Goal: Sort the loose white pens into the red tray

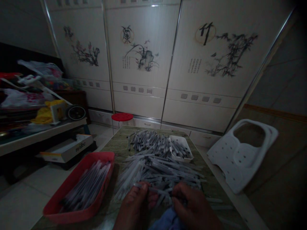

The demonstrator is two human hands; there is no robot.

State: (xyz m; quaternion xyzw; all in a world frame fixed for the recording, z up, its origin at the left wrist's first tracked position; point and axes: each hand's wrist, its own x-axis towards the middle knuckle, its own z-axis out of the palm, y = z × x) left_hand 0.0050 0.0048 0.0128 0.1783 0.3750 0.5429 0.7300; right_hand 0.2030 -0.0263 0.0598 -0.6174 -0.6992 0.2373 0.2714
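One stick (158, 190) gripped by left hand (134, 207) and right hand (194, 209), pile (158, 169) just beyond

Table (120, 143) with mottled top, strewn with a heap of thin grey tubes (158, 169); red tray (69, 186) of tubes at left, small white tray (184, 158) at far right.

Ahead of you, from eleven to one o'clock, pale wardrobe doors (141, 48) carry ink paintings of plants and lettering. A red stool (122, 117) stands at their foot at twelve. At nine o'clock a low shelf (40, 134) holds bags and clutter above the tiled floor (21, 198). At three o'clock lies a white plastic seat (242, 159). The light is dim.
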